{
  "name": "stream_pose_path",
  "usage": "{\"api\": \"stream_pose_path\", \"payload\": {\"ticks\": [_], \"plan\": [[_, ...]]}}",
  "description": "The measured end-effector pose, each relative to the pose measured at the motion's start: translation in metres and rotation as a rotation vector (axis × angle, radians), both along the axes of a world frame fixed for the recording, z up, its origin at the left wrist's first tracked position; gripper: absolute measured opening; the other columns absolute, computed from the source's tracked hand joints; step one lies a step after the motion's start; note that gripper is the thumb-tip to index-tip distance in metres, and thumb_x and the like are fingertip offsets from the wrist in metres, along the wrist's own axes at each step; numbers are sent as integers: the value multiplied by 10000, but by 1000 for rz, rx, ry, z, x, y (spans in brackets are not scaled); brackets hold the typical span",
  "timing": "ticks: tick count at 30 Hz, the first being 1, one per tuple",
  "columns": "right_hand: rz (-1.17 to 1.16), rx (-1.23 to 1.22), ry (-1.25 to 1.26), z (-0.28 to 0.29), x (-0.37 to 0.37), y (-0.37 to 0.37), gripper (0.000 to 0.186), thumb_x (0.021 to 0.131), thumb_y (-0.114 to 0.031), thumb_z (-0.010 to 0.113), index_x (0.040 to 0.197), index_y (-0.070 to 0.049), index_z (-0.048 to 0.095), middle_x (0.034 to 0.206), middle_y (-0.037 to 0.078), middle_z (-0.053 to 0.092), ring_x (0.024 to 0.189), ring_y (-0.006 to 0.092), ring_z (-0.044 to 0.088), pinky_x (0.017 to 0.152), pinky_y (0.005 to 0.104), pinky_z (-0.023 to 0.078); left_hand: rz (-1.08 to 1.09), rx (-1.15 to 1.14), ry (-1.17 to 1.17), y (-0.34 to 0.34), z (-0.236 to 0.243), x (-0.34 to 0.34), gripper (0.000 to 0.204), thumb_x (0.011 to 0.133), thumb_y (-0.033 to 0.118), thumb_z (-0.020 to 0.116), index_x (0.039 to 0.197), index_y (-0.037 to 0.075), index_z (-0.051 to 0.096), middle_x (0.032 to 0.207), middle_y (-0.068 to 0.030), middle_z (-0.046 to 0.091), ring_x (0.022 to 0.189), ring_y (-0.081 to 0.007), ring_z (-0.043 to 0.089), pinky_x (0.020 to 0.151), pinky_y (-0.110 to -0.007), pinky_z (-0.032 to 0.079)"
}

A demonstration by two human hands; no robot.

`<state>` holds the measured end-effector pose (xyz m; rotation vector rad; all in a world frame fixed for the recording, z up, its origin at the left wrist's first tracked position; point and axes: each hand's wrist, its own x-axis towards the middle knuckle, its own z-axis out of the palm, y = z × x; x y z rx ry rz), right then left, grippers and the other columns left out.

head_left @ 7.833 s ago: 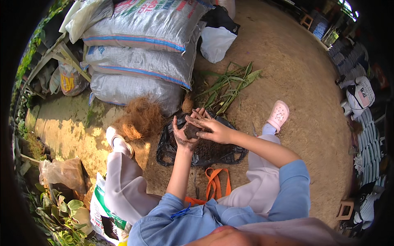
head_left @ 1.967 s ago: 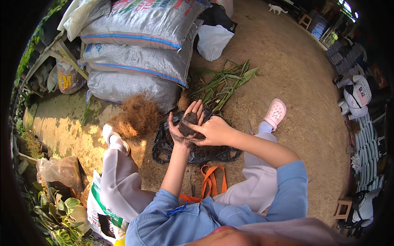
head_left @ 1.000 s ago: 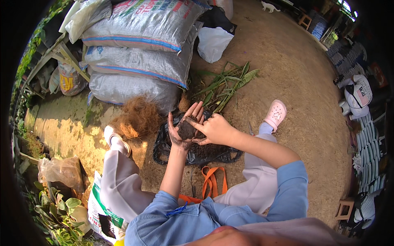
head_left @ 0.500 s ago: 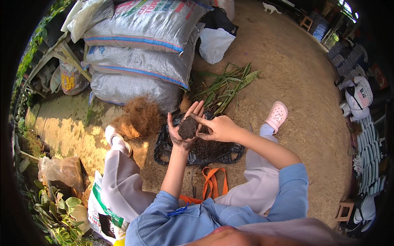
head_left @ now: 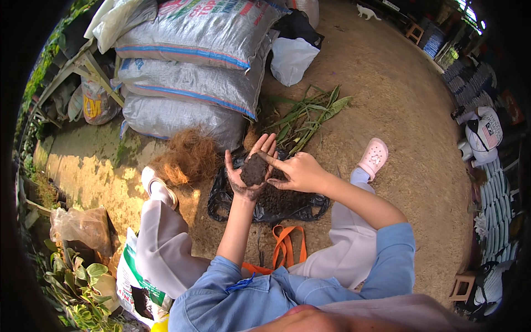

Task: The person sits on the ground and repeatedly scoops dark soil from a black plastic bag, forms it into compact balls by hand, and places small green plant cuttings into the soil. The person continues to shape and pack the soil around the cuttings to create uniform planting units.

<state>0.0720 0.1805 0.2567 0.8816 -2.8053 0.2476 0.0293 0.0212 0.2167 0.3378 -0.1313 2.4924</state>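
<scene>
A dark, damp clump of soil rests on the upturned palm of my left hand. That hand cups it with fingers stretched out and thumb apart, and dirt is smeared over its palm and wrist. My right hand comes in from the right and holds nothing. Its index finger is extended to the top right edge of the clump, the thumb sits apart below, and the other fingers are curled. Under both hands, a black plastic bag lies spread on the ground with loose dark soil in it.
Stacked silver sacks stand ahead left, with brown coconut fibre before them. Cut green leaves lie beyond my hands. An orange strap lies between my legs. An open soil bag stands beside my left leg.
My left hand and the clump have barely moved. The right index finger still reaches the clump, and its thumb has shifted slightly. The view has moved a little.
</scene>
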Motion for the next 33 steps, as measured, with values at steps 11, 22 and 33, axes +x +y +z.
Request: {"api": "stream_pose_path", "payload": {"ticks": [11,22,33], "plan": [[-9,113,-50,7,6,-16,807,726,-636,581,1337,-131,432,495,97,529,472,277,568,506,369,457,10,-56,-39,-3,-10,-2,915,840,653,314,1407,-47,149,1460,-220,178,1362,-286,191,1119,-392,192],[-20,116,-132,9,13,-28,927,665,-676,595,1367,-111,379,490,100,538,453,273,562,504,359,453,14,-95,-42,-1,-9,-1,900,834,655,359,1411,-17,196,1468,-148,223,1358,-242,221,1105,-383,231],[37,-25,-222,-3,17,-34,930,679,-639,620,1392,-115,334,516,70,549,459,237,573,506,337,464,34,-113,-32,1,-10,0,911,833,669,279,1415,-22,163,1472,-164,195,1372,-224,175,1123,-371,160]]}}
